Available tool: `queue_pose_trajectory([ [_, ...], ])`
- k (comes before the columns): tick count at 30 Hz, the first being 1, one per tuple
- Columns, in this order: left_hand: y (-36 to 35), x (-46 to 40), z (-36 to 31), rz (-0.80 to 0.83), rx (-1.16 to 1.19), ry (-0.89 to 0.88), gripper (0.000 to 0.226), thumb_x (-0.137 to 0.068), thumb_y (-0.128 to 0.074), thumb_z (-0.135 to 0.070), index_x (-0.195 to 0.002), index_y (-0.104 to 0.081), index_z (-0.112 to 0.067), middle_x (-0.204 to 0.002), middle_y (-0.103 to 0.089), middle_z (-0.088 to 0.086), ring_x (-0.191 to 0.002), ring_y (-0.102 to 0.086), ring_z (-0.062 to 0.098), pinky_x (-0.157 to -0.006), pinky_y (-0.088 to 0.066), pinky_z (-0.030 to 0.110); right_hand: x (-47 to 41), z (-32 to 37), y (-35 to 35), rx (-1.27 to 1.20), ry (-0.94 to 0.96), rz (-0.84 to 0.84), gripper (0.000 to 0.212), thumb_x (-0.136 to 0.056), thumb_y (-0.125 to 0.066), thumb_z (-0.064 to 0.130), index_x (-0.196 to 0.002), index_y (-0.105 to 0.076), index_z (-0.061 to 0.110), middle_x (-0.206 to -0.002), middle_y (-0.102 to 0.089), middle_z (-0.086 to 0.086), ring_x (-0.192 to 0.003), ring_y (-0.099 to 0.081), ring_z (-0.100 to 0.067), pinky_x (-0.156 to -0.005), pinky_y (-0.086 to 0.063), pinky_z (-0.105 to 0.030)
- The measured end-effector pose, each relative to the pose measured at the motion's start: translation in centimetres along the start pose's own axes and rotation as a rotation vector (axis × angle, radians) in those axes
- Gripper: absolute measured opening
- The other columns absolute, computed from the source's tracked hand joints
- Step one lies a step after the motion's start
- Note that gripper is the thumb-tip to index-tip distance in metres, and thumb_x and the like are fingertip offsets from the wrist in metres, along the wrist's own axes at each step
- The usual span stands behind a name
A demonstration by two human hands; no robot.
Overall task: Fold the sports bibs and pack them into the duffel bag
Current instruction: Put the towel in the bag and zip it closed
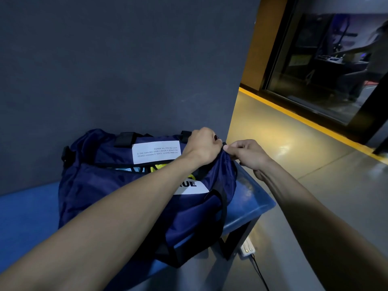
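Note:
A navy duffel bag (pixel 100 185) with white printed labels lies on a blue bench (pixel 249 206). Its top opening gapes a little, and yellow and pale blue bib fabric (pixel 154 169) shows inside. My left hand (pixel 202 147) grips the bag's fabric at its right end. My right hand (pixel 245 154) pinches a small dark piece at that same end, right beside my left hand; it looks like the zipper pull, though I cannot tell for sure. My left forearm crosses over the bag and hides part of the front label.
A dark grey wall stands right behind the bench. To the right is a grey floor with a yellow line (pixel 304 120) and a glass partition (pixel 327 66). A white power strip (pixel 247 249) with a cable lies on the floor by the bench leg.

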State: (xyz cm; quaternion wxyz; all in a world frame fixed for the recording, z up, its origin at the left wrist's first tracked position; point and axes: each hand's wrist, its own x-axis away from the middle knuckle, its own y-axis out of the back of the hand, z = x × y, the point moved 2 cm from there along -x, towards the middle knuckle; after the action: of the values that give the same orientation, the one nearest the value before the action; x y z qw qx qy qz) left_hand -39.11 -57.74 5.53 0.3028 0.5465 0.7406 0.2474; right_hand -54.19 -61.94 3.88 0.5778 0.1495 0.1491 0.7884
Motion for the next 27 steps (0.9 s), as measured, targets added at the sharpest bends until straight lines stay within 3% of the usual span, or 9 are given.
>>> queue_pose_trajectory([
  [3,1.3,0.4,0.7,0.050,-0.099,0.090,0.032,-0.096,-0.051,-0.027,-0.071,-0.057,-0.008,-0.084,-0.071,0.016,-0.079,-0.067,0.035,-0.072,-0.057,0.037,-0.4,-0.1,1.2,0.022,-0.027,-0.103,0.023,-0.098,-0.064,0.021,-0.088,-0.072,0.001,-0.076,-0.064,-0.003,-0.068,-0.058,-0.012,-0.056,-0.043,-0.018],
  [7,3.2,1.3,2.2,0.194,0.088,0.211,0.026,-0.098,-0.052,-0.021,-0.083,-0.064,-0.003,-0.086,-0.075,0.017,-0.073,-0.075,0.034,-0.075,-0.063,0.044,-1.3,-0.4,1.5,0.189,-0.042,-0.138,0.027,-0.099,-0.061,0.025,-0.078,-0.062,0.008,-0.079,-0.061,-0.007,-0.077,-0.056,-0.023,-0.072,-0.044,-0.032],
  [11,5.8,1.9,3.5,0.142,-0.068,0.197,0.025,-0.098,-0.053,-0.028,-0.082,-0.057,-0.009,-0.081,-0.062,0.005,-0.077,-0.059,0.024,-0.069,-0.044,0.032,-1.8,0.3,1.2,0.429,-0.100,-0.285,0.022,-0.098,-0.054,0.027,-0.082,-0.057,0.012,-0.094,-0.068,-0.012,-0.086,-0.061,-0.032,-0.080,-0.049,-0.039],
  [13,6.6,2.1,4.3,0.152,-0.047,0.203,0.022,-0.098,-0.054,-0.029,-0.083,-0.056,-0.014,-0.079,-0.058,0.003,-0.073,-0.054,0.021,-0.065,-0.040,0.031,-1.2,0.8,0.7,0.628,0.001,-0.338,0.014,-0.098,-0.055,0.030,-0.102,-0.060,0.018,-0.116,-0.063,-0.009,-0.104,-0.059,-0.032,-0.091,-0.049,-0.044],
  [16,7.4,2.5,4.7,0.146,-0.019,0.180,0.024,-0.099,-0.059,-0.034,-0.084,-0.060,-0.016,-0.081,-0.062,0.000,-0.077,-0.058,0.019,-0.067,-0.042,0.030,0.1,3.0,-2.0,0.704,0.399,-0.123,0.035,-0.097,-0.059,0.042,-0.131,-0.059,0.034,-0.140,-0.052,0.003,-0.130,-0.042,-0.027,-0.107,-0.034,-0.044],
  [18,7.7,2.8,4.4,0.125,-0.003,0.157,0.025,-0.098,-0.060,-0.037,-0.083,-0.061,-0.018,-0.082,-0.063,-0.003,-0.083,-0.062,0.019,-0.067,-0.043,0.029,0.8,4.3,-4.2,0.755,0.521,0.092,0.035,-0.096,-0.063,0.041,-0.131,-0.062,0.040,-0.143,-0.050,0.012,-0.134,-0.035,-0.021,-0.107,-0.026,-0.041],
  [20,8.0,3.2,4.1,0.115,-0.035,0.145,0.023,-0.099,-0.058,-0.037,-0.087,-0.062,-0.018,-0.087,-0.066,-0.001,-0.090,-0.064,0.021,-0.070,-0.044,0.030,1.1,4.8,-5.7,0.802,0.571,0.105,0.027,-0.097,-0.063,0.038,-0.123,-0.066,0.036,-0.135,-0.056,0.014,-0.130,-0.038,-0.020,-0.102,-0.027,-0.040],
  [23,9.1,4.4,4.0,0.064,-0.270,0.171,0.023,-0.099,-0.049,-0.037,-0.102,-0.063,-0.018,-0.107,-0.068,0.005,-0.101,-0.063,0.029,-0.078,-0.048,0.034,1.2,5.1,-6.3,0.846,0.618,-0.049,0.014,-0.099,-0.059,0.037,-0.109,-0.068,0.033,-0.117,-0.065,0.015,-0.119,-0.046,-0.019,-0.094,-0.028,-0.038],
  [27,15.4,7.8,7.9,-0.127,-0.800,0.180,0.037,-0.098,-0.045,-0.039,-0.121,-0.061,-0.015,-0.129,-0.055,0.014,-0.121,-0.047,0.035,-0.093,-0.039,0.041,0.6,4.0,-5.0,0.856,0.493,-0.167,0.014,-0.101,-0.058,0.036,-0.108,-0.068,0.031,-0.116,-0.065,0.012,-0.116,-0.048,-0.023,-0.095,-0.030,-0.040],
])
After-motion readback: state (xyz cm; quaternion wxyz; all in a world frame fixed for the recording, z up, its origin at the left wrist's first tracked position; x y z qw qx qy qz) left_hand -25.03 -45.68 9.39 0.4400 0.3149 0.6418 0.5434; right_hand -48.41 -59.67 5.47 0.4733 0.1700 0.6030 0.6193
